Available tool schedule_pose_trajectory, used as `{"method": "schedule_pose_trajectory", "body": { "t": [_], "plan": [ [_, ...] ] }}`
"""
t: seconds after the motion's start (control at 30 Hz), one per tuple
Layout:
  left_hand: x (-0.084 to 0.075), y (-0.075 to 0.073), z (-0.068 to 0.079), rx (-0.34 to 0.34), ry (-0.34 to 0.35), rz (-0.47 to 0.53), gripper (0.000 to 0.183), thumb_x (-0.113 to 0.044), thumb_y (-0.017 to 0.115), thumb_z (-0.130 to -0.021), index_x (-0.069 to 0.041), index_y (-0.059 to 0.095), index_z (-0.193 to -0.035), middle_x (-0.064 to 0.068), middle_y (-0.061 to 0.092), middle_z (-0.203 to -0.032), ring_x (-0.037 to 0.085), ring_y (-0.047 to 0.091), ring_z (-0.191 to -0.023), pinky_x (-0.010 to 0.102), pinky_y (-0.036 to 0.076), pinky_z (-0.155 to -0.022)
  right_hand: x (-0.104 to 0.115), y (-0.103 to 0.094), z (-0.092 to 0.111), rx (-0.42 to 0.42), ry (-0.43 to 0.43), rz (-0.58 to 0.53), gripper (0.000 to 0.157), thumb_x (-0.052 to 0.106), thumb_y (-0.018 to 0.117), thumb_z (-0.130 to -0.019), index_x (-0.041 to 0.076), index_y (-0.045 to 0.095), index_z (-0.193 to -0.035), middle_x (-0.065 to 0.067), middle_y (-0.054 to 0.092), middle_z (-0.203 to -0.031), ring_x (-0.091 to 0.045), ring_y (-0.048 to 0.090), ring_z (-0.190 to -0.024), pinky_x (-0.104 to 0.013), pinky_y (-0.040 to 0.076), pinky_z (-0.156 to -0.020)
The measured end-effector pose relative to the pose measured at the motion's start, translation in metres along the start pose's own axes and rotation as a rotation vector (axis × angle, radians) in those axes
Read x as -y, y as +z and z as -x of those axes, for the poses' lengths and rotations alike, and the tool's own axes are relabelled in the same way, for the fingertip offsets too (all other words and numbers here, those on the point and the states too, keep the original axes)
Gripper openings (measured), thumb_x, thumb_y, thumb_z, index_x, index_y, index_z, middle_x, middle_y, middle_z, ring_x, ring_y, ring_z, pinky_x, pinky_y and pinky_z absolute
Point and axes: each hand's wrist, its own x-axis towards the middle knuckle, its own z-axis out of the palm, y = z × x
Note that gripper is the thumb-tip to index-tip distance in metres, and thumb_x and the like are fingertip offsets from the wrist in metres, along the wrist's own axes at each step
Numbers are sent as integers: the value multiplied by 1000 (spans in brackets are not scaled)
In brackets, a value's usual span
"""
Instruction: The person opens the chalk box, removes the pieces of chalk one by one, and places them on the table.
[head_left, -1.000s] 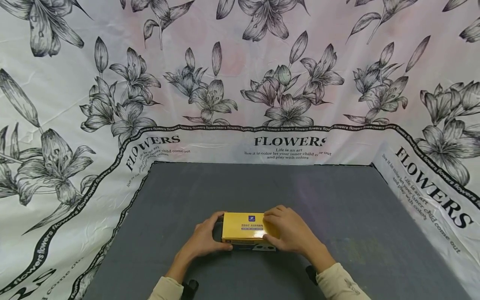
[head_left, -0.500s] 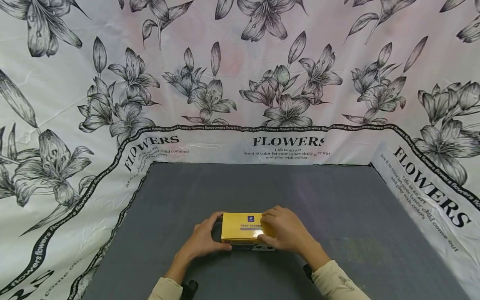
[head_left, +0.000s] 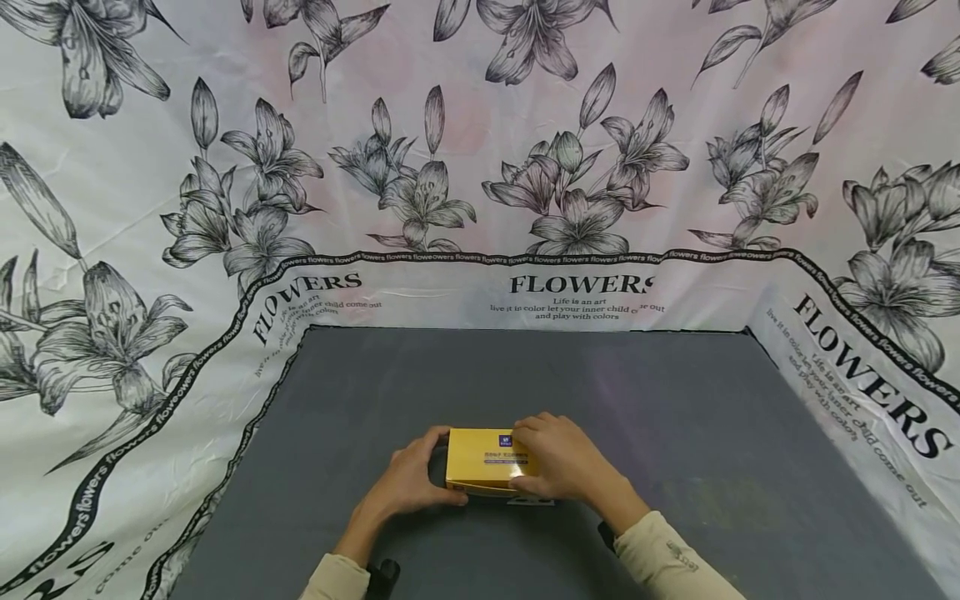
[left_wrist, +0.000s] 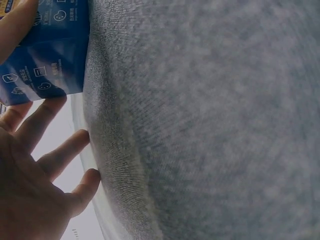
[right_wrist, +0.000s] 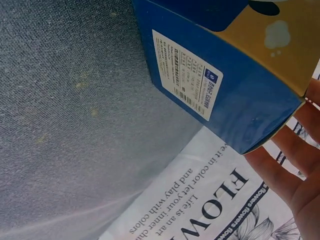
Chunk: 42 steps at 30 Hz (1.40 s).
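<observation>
A cardboard box point(head_left: 480, 462) with a yellow printed top and blue ends sits on the grey surface in front of me. My left hand point(head_left: 411, 477) grips its left end, thumb at the front and fingers behind; the left wrist view shows its blue end point(left_wrist: 45, 70) between them. My right hand point(head_left: 562, 462) grips the upper right part, thumb at the front edge and fingers over the back of the top. In the right wrist view, the blue end with a white label point(right_wrist: 187, 75) shows, and those fingers lie along its upper edge.
The grey tabletop point(head_left: 360, 375) spreads around the box. White cloth with black flower prints point(head_left: 570, 192) hangs behind it and along both sides.
My right hand has slid slightly left across the top of the box. The yellow front edge now looks slanted, and less of the panda print below it shows. The left hand keeps its hold.
</observation>
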Motion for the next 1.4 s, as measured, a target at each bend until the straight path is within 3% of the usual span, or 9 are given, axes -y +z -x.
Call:
{"method": "schedule_pose_trajectory", "body": {
  "t": [0.27,0.57,0.77,0.9,1.4],
  "plan": [
    [0,1,-1,2,-1,10,104,-49,94,-64,-23,43,-150,5,56,-147,31,53,-134,62,30,-108,-6,0,0,13,-49,-55,61,51,78,-84,16,67,-132,-6,67,-134,-28,65,-118,-50,53,-97],
    [1,2,-1,2,-5,26,103,-48,95,-62,-26,44,-149,3,58,-145,29,53,-133,59,29,-106,-16,12,3,-69,-87,-119,60,49,79,-83,14,66,-131,1,70,-123,-18,65,-109,-42,54,-92],
    [2,3,-1,-2,5,40,103,-45,96,-62,-26,44,-148,0,61,-140,27,53,-133,55,28,-104,-20,17,3,-104,-76,-120,73,55,79,-81,9,64,-135,-2,68,-127,-20,65,-115,-42,55,-95],
    [3,2,-1,0,2,46,103,-45,96,-62,-26,44,-149,-1,62,-140,27,52,-133,56,28,-105,-22,20,4,-110,-43,-113,78,61,76,-80,8,64,-136,-2,67,-125,-17,65,-108,-38,56,-89],
    [5,4,-1,8,7,45,104,-49,95,-62,-28,44,-150,1,61,-141,29,52,-133,60,28,-107,-25,25,3,-141,-13,-131,72,64,78,-73,14,72,-124,4,68,-111,-10,63,-95,-33,55,-81]
  ]
}}
